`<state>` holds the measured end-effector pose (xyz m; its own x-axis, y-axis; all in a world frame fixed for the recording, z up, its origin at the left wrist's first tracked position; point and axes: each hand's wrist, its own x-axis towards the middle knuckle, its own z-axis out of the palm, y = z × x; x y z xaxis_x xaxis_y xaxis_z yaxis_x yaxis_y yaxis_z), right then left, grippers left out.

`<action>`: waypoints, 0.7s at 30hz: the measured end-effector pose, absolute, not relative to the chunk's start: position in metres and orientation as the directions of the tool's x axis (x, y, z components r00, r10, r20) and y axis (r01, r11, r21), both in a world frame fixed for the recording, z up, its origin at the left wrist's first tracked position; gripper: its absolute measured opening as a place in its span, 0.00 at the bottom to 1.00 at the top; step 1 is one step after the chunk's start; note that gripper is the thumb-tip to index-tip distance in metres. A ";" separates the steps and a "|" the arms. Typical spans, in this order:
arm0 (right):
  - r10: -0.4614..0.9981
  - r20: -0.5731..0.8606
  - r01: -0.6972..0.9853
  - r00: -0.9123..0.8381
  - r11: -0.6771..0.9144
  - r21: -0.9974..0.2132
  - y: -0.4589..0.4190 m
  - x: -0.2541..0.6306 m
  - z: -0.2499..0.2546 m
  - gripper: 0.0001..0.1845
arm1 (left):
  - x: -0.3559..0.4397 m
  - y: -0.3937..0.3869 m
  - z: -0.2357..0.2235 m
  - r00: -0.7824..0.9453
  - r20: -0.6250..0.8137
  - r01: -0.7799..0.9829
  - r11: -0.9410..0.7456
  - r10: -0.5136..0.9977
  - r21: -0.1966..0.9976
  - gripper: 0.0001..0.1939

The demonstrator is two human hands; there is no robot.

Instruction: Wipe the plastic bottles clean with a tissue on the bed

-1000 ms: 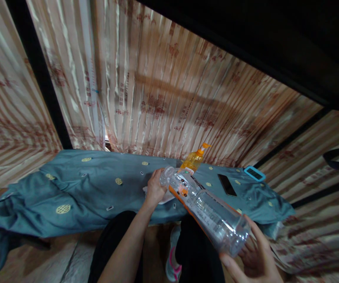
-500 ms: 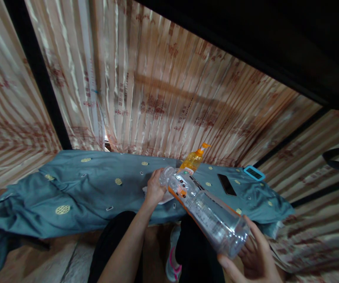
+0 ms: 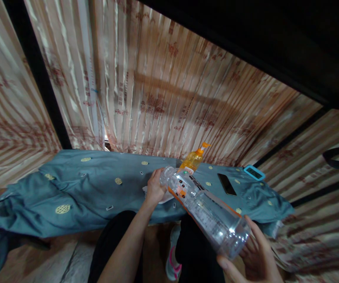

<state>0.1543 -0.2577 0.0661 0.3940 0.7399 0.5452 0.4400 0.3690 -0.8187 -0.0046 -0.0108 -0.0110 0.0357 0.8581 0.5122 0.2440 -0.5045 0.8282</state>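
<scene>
While the striped curtain [image 3: 157, 86] hangs at twelve o'clock, the teal cloth [image 3: 98, 196] spreads below it at six, and over its near edge the clear bottle [image 3: 206, 214] slants at five o'clock, its neck closed in the left hand [image 3: 155, 188] and its base held between the thumb and fingers of the right hand [image 3: 255, 255]. Just past its neck stands the orange pump bottle [image 3: 192, 159] (partly hidden), with the dark phone [image 3: 227, 184] at four o'clock and the blue-framed device [image 3: 254, 173] just beyond it.
</scene>
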 end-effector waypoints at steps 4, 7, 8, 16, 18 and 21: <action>0.724 0.572 0.458 0.387 0.388 -0.800 -0.257 0.156 0.066 0.47 | -0.005 -0.011 -0.011 0.030 0.525 0.241 -0.516 0.850 0.822 0.17; 0.703 0.598 0.485 0.384 0.398 -0.779 -0.257 0.150 0.068 0.46 | -0.004 -0.010 -0.011 0.017 0.522 0.228 -0.512 0.853 0.828 0.17; 0.702 0.607 0.493 0.373 0.404 -0.770 -0.256 0.148 0.068 0.46 | -0.004 -0.010 -0.012 0.019 0.522 0.225 -0.512 0.853 0.829 0.17; 0.689 0.622 0.499 0.372 0.417 -0.760 -0.255 0.143 0.071 0.46 | -0.004 -0.010 -0.013 0.021 0.532 0.224 -0.522 0.847 0.823 0.20; 0.681 0.616 0.491 0.396 0.410 -0.769 -0.255 0.141 0.071 0.45 | -0.004 -0.009 -0.013 0.024 0.538 0.222 -0.530 0.842 0.819 0.20; 0.659 0.596 0.490 0.460 0.372 -0.789 -0.255 0.136 0.073 0.43 | -0.004 -0.009 -0.014 0.028 0.544 0.216 -0.536 0.839 0.816 0.21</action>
<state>0.1356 -0.2548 0.0728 0.4599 0.6585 0.5957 0.4897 0.3715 -0.7888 -0.0042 -0.0090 -0.0139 0.0275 0.8389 0.5435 0.2158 -0.5359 0.8162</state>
